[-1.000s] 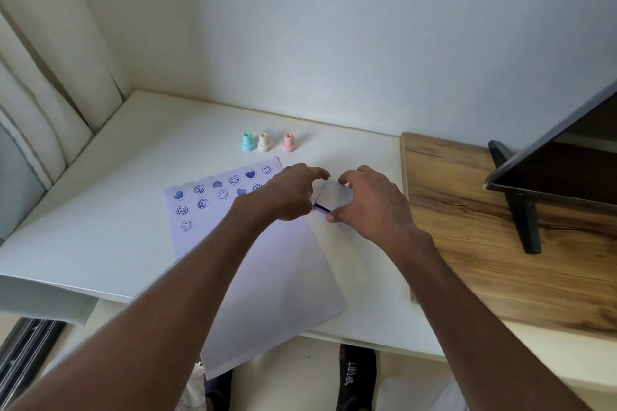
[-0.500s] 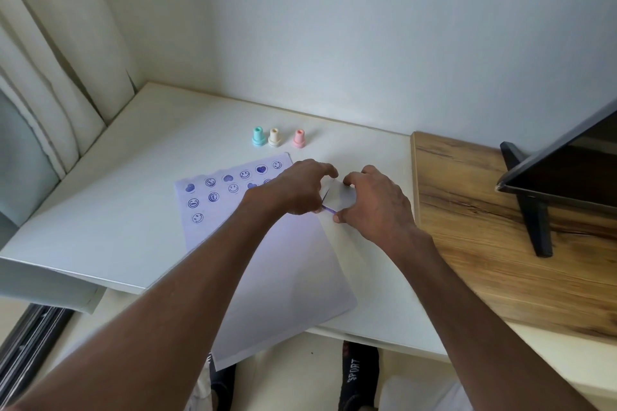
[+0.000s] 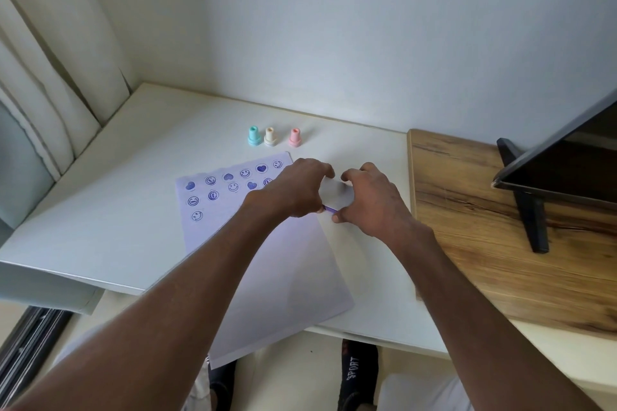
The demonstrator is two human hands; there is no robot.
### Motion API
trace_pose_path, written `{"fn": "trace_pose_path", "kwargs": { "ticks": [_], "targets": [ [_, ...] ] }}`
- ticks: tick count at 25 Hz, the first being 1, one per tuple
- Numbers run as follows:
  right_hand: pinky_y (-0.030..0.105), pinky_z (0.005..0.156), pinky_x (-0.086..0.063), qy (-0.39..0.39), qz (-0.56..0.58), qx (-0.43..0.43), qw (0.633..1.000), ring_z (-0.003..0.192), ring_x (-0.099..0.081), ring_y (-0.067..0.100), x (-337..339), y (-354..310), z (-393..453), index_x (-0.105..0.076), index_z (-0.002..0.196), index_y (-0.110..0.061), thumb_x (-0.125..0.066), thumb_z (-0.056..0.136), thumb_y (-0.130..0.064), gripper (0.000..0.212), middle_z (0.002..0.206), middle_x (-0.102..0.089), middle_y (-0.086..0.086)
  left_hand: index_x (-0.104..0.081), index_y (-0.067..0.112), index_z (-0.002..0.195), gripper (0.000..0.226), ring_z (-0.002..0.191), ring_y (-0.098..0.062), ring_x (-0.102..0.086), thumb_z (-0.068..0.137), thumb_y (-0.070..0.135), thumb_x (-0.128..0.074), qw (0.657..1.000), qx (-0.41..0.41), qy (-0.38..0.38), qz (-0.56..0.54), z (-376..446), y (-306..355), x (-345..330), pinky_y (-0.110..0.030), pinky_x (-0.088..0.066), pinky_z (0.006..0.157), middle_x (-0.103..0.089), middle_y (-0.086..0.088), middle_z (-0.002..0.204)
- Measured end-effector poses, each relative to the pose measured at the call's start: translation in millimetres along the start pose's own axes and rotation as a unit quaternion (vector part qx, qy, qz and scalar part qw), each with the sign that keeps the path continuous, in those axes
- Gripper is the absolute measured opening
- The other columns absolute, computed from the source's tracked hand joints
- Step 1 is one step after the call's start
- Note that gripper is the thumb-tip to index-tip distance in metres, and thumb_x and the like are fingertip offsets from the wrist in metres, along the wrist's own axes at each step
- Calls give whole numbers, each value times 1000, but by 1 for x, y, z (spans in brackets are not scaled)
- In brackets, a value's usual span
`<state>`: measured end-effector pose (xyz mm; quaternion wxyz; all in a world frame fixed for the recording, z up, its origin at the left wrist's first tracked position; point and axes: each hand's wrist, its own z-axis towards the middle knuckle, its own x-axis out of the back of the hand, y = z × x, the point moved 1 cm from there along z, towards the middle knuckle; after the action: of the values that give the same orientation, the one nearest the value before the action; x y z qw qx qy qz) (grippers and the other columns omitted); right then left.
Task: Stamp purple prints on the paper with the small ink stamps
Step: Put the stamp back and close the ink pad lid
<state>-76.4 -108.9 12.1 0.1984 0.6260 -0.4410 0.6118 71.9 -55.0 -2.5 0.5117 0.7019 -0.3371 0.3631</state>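
Three small stamps, teal [image 3: 254,136], cream [image 3: 270,136] and pink [image 3: 295,137], stand untouched in a row beyond the fingertips; the paper [image 3: 267,274] lies under the left forearm, its purple prints [image 3: 213,195] to the left of the left hand [image 3: 295,188]. The left hand and the right hand [image 3: 369,198] curl their fingers round a small white case [image 3: 337,195] with a purple edge, held between them just beside the paper's right edge; judged an ink pad, though that cannot be confirmed. The step in hand appears to be opening or closing this case; the next move calls for a stamp from beyond the knuckles, pressed on bare paper nearer the wrists.
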Motion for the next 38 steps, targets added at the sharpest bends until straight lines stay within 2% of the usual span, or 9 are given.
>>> {"fn": "trace_pose_path", "kwargs": {
  "ticks": [4, 8, 12, 15, 21, 28, 32, 34, 38],
  "targets": [
    [32, 80, -46, -6, -2, -45, 999, 111, -60, 30, 11, 18, 3, -63, 134, -20, -94, 70, -33, 73, 126, -56, 8, -62, 15, 135, 62, 104, -25, -58, 76, 20, -83, 1000, 1, 23, -6, -2, 0, 1, -30, -42, 77, -66, -7, 114],
    [31, 78, -41, 14, -6, -48, 999, 111, -61, 31, 12, 19, 6, -64, 132, -20, -93, 71, -31, 68, 123, -59, 8, -68, 6, 117, 43, 91, -29, -63, 77, 15, -77, 998, -8, 55, 18, -3, 6, 1, -43, -55, 77, -69, -9, 95],
    [32, 76, -46, 29, -11, -46, 998, 106, -61, 28, 8, 19, 7, -64, 127, -18, -90, 72, -27, 61, 119, -56, 6, -65, 7, 107, 28, 88, -32, -61, 80, 12, -70, 996, -12, 63, 68, -3, 10, -5, -36, -44, 66, -58, -11, 94],
    [32, 75, -45, 29, -9, -47, 998, 102, -60, 27, 6, 20, 7, -63, 124, -18, -86, 73, -24, 56, 117, -54, 4, -63, 7, 113, 30, 90, -34, -61, 84, 12, -70, 995, -12, 51, 85, -2, 11, -8, -37, -45, 67, -54, -12, 101],
    [32, 76, -40, 21, -13, -58, 998, 106, -62, 30, 6, 22, 11, -63, 124, -18, -85, 75, -22, 54, 119, -57, 5, -59, 4, 127, 52, 102, -36, -61, 84, 24, -81, 998, -2, 43, 50, 1, 8, -6, -47, -52, 85, -61, -16, 110],
    [31, 77, -41, 12, -7, -76, 997, 108, -62, 29, 9, 21, 9, -61, 121, -13, -96, 67, -29, 66, 117, -64, 7, -60, 4, 113, 46, 92, -36, -64, 77, 17, -85, 998, 12, 59, 10, 2, 7, -6, -45, -55, 76, -68, -13, 99],
    [32, 81, -41, -6, -12, -49, 999, 116, -61, 30, 13, 23, 9, -57, 135, -16, -95, 68, -30, 79, 127, -63, 8, -65, 6, 110, 40, 90, -34, -64, 77, 16, -85, 998, 11, 63, 3, 2, 6, -5, -38, -50, 70, -69, -11, 97],
    [32, 83, -40, -15, -15, -35, 999, 118, -60, 28, 16, 25, 9, -60, 136, -18, -95, 69, -28, 76, 130, -61, 6, -65, 6, 112, 42, 91, -34, -64, 77, 16, -85, 998, 11, 62, 1, 2, 5, -5, -38, -50, 71, -69, -11, 98],
    [30, 81, -38, -10, -20, -37, 999, 114, -61, 26, 16, 24, 9, -65, 130, -20, -94, 69, -25, 67, 126, -66, 3, -60, 9, 131, 59, 99, -33, -64, 79, 18, -84, 998, 12, 61, -8, 2, 4, -6, -41, -52, 78, -69, -12, 105]
  ]
}}
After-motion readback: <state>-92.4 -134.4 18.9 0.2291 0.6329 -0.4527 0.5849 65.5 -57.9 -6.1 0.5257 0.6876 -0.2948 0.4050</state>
